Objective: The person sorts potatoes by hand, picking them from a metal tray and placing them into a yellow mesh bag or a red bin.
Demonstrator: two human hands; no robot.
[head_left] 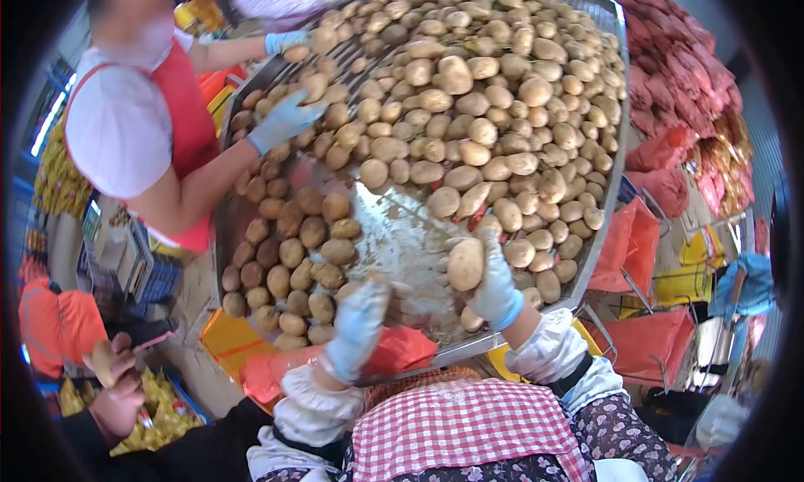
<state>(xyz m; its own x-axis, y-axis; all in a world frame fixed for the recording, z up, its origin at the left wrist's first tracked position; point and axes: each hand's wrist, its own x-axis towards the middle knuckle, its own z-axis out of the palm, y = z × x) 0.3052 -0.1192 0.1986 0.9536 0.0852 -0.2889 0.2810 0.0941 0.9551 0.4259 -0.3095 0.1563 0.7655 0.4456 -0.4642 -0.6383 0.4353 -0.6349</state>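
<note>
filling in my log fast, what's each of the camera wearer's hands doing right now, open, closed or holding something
Left hand: motion-blurred, can't tell whether open or closed.
Right hand: closed, holding a potato.

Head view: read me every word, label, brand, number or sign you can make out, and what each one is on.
No readable text anywhere in view.
Potato in the right hand: no lettering visible.
Pink sacks and blue crate: any print is too small or blurred to read.

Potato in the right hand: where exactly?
Head view, just right of centre: the potato is in the right hand, right of the bare tray patch, with the potato pile beyond.
</note>
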